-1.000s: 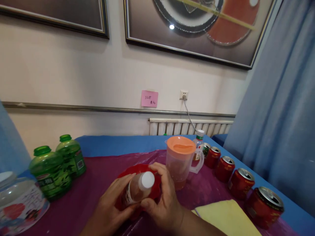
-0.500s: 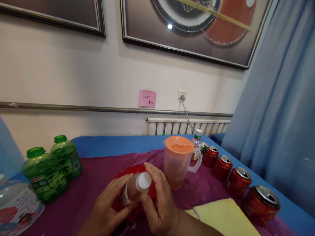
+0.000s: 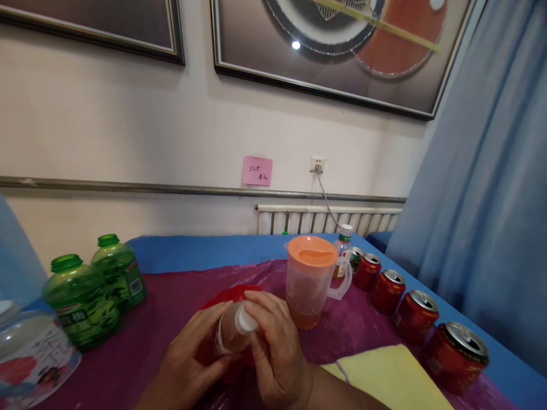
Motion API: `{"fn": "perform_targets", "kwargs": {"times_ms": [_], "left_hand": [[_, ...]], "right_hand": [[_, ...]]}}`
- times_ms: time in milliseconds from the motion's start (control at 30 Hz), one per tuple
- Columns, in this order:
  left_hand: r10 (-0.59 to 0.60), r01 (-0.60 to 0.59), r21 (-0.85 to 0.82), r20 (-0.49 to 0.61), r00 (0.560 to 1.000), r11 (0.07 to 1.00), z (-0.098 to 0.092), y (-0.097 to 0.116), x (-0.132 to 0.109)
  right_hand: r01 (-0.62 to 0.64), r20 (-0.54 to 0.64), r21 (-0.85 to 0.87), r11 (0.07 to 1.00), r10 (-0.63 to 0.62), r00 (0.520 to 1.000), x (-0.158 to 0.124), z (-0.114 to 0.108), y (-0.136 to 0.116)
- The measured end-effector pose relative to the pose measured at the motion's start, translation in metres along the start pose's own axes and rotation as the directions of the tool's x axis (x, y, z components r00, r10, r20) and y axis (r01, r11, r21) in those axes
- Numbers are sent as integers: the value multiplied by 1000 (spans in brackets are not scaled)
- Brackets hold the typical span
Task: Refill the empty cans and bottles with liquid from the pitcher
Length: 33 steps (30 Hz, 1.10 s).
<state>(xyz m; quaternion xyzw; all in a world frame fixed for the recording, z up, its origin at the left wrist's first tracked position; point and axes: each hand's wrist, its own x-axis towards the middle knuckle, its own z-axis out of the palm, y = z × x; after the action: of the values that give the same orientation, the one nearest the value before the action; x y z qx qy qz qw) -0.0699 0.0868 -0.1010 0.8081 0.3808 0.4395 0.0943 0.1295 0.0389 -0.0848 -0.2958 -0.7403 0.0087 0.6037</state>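
Observation:
My left hand (image 3: 194,350) is wrapped round the body of a clear plastic bottle (image 3: 229,333), which is tilted with its top toward the right. The fingers of my right hand (image 3: 277,347) are closed on the bottle's white cap (image 3: 247,319). Under both hands lies a red basin (image 3: 231,294), mostly hidden by them. Just right of my right hand stands a translucent pitcher (image 3: 304,282) with an orange lid and some brownish liquid in its bottom.
Several red cans (image 3: 416,313) line the table's right edge. Another capped bottle (image 3: 344,242) stands behind the pitcher. A folded yellow cloth (image 3: 388,376) lies front right. Green bottles (image 3: 83,307) and a large clear bottle (image 3: 29,359) stand left. A purple sheet (image 3: 166,296) covers the table.
My right hand's fingers have shifted over the white cap, now covering more of it. My left hand stays round the bottle, and the other things have not moved.

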Motion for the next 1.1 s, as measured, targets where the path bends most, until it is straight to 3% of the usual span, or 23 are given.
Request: {"fn": "perform_targets", "kwargs": {"times_ms": [300,500,633,767,933,1100], "left_hand": [[46,-46,-17,-5,999,999,1,4,0],[17,-16,-51,16,1000,999,1,6,0],[-160,158,-95,-12,987,983,0,-2,-1],[-378,356,-318,-9,926,879,1,-6,2],[-437,367,-538,-2,899,759,0,-1,7],[-427,367,-575,33,904,732,-3,4,8]], "right_hand": [[-65,-129,81,995,75,989,3,1,-7],[-138,-94,109,984,149,984,2,-2,-5],[-209,-33,100,973,213,976,-5,-2,4],[-259,36,17,966,259,965,-12,3,12],[-326,59,21,945,324,944,-8,7,11],[-495,137,-12,869,492,860,13,5,1]]}}
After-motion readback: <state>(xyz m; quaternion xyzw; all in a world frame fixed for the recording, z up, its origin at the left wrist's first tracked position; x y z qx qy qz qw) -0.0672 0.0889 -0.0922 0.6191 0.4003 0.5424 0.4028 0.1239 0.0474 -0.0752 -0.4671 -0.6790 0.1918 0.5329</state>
